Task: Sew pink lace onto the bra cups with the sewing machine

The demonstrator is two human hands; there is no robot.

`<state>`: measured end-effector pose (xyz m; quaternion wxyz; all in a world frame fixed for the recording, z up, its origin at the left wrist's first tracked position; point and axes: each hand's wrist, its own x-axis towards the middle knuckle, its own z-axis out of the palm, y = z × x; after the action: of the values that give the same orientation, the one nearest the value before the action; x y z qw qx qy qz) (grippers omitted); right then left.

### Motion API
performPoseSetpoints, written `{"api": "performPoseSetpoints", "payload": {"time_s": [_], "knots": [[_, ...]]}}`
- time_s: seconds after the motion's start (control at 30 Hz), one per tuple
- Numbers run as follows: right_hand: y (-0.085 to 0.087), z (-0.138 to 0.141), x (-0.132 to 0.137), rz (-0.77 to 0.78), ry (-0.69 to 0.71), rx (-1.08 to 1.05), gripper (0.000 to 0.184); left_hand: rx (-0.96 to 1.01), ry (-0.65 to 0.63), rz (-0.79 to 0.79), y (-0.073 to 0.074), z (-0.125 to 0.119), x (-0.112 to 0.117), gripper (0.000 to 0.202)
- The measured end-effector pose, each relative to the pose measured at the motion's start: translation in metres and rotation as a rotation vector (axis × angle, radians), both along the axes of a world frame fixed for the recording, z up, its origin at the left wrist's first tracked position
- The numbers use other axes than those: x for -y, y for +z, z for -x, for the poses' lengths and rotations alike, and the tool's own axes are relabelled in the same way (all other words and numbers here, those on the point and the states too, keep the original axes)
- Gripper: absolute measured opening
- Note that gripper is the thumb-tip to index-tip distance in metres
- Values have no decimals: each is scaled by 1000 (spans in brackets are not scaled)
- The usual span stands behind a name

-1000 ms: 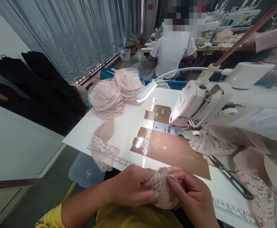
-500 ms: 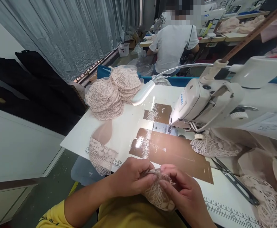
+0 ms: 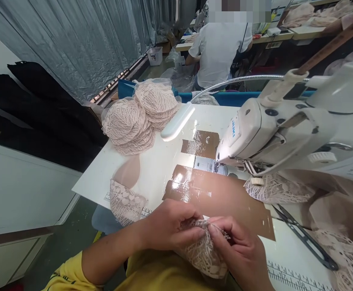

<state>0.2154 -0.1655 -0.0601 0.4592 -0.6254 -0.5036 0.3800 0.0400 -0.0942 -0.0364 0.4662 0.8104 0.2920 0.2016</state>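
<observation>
My left hand (image 3: 167, 226) and my right hand (image 3: 240, 250) both pinch a pale pink lace piece (image 3: 205, 254) at the near edge of the white sewing table (image 3: 152, 169). The fingertips of both hands meet on the upper edge of the lace, and the rest of it hangs down toward my lap. A white sewing machine (image 3: 273, 129) stands just beyond my hands, its needle area over brown taped patches (image 3: 221, 198) on the table.
Two stacks of lace cups (image 3: 140, 117) sit at the far left of the table. A loose lace piece (image 3: 125, 202) hangs over the near left edge. Thread snips (image 3: 306, 238) and more lace (image 3: 343, 250) lie to the right. A lamp (image 3: 176, 121) hangs over the table. A person in white (image 3: 219, 52) sits beyond.
My hands have shifted slightly on the lace, drawing it tighter between the fingertips. The view has tilted down a little; nothing else on the table moved.
</observation>
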Motion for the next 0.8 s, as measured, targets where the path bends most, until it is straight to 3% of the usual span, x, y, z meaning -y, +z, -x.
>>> {"api": "performPoseSetpoints", "payload": {"time_s": [0.17, 0.37, 0.53, 0.8], "knots": [[1, -5, -1, 49, 80, 55, 25, -9, -44, -10, -2, -3, 0, 19], [5, -22, -9, 95, 193, 6, 24, 56, 21, 170, -5, -3, 2, 18], [10, -24, -12, 106, 404, 50, 26, 86, 4, 262, -6, -7, 3, 21], [12, -21, -12, 202, 352, -26, 37, 83, -46, 349, -7, -6, 0, 24]]}}
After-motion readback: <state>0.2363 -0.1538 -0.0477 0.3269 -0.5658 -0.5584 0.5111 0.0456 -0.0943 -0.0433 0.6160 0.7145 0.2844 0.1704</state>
